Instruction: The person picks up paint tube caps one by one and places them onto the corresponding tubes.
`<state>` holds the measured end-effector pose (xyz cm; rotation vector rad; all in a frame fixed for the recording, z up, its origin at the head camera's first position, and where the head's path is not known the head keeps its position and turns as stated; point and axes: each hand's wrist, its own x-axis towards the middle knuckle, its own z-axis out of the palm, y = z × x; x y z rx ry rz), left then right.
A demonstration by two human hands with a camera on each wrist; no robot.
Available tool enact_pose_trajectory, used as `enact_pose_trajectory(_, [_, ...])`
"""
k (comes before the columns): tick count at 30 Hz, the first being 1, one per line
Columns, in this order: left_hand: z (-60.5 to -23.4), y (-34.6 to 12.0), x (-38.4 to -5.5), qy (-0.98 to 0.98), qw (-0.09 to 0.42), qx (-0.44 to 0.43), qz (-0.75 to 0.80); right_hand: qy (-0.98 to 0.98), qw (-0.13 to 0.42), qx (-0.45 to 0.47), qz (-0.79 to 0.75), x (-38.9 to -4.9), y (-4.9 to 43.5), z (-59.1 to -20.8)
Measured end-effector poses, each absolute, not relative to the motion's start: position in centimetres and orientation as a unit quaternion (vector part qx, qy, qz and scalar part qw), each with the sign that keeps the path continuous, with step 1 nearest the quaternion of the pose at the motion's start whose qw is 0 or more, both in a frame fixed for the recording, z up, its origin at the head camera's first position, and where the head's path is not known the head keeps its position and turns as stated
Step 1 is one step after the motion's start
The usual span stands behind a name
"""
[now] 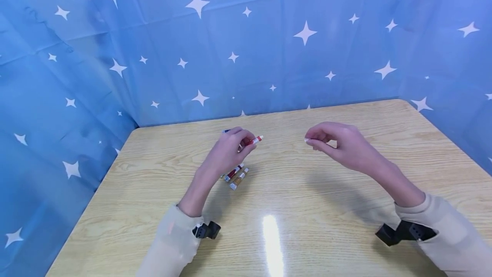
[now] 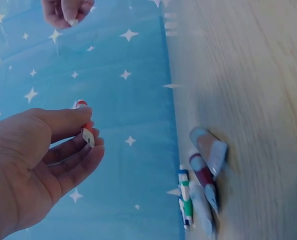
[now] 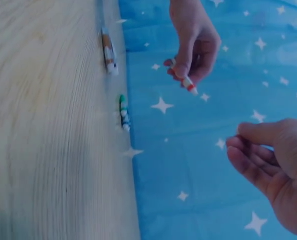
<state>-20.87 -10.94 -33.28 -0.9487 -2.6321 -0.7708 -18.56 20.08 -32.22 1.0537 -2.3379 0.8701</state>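
My left hand [image 1: 229, 148] pinches a small red and white paint tube [image 1: 255, 140] between thumb and fingers, above the table. The tube's white nozzle end points toward the right hand; its flat crimped end shows in the left wrist view. Across a gap, my right hand [image 1: 342, 144] pinches a tiny white cap [image 1: 306, 139] at its thumb and fingertips. Below the left hand lie a dark red tube [image 1: 233, 173] and an ochre tube [image 1: 239, 178], side by side and partly covered by the wrist in the head view.
A green and white tube [image 2: 186, 197] lies among several others in the left wrist view. The wood-grain table [image 1: 292, 191] has a bright glare streak near its front. A blue curtain [image 1: 261, 42] with white stars hangs along the table's back and sides.
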Motion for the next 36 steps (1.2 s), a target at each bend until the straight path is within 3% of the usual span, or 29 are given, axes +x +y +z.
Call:
enact_pose_trajectory(20, [-31.4, -8.3, -17.5, -0.844, 0.167, -0.428, -0.276, -0.773, 0.264, 0.436, 0.377, -17.1, 17.7, -32.0])
enact_pose_trajectory(36, [-31.4, -7.4, -17.1, -0.811, 0.2, -0.478, -0.27, -0.753, 0.283, 0.451, 0.386, -17.3, 17.1, -32.6])
